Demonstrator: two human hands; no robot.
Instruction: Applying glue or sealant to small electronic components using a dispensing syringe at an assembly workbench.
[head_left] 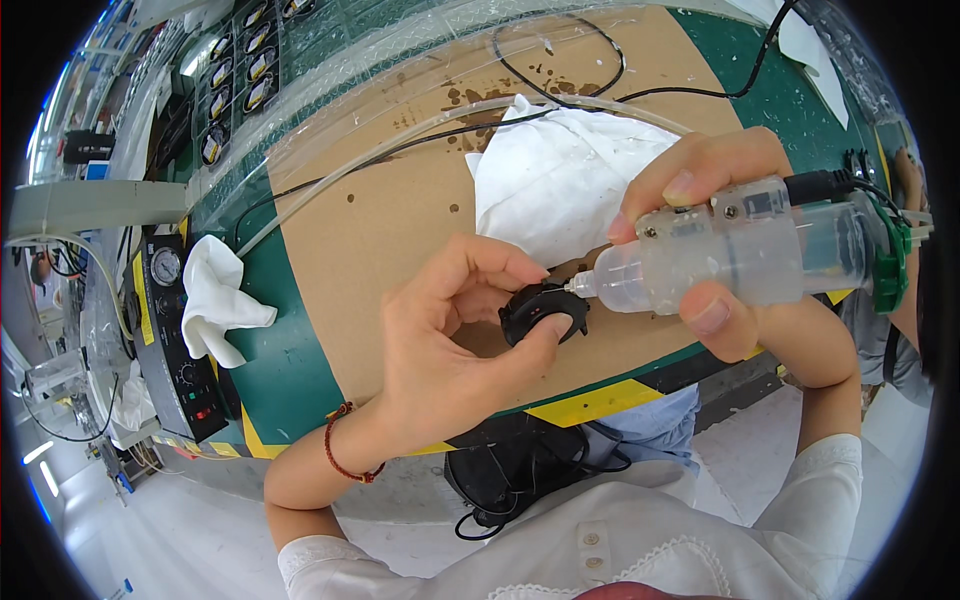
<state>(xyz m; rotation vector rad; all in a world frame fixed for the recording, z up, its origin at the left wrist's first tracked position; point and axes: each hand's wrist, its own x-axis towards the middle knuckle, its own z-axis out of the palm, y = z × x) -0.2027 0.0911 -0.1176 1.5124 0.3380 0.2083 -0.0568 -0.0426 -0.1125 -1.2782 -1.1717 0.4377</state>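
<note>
We are in a workshop, most likely a small-parts assembly station on a factory floor. We can tell from the green workbench (285, 385), edged with yellow-and-black warning tape (590, 402) and covered in part by a stained cardboard sheet (340, 265). On the left we see a black control box (180, 345) with a round gauge (166, 266) and knobs. Beyond it, small black parts (260, 66) lie in rows. We also notice a fat plastic syringe (725, 250), wiping cloths (222, 300) and, farther off, a strip light (38, 452).
</note>
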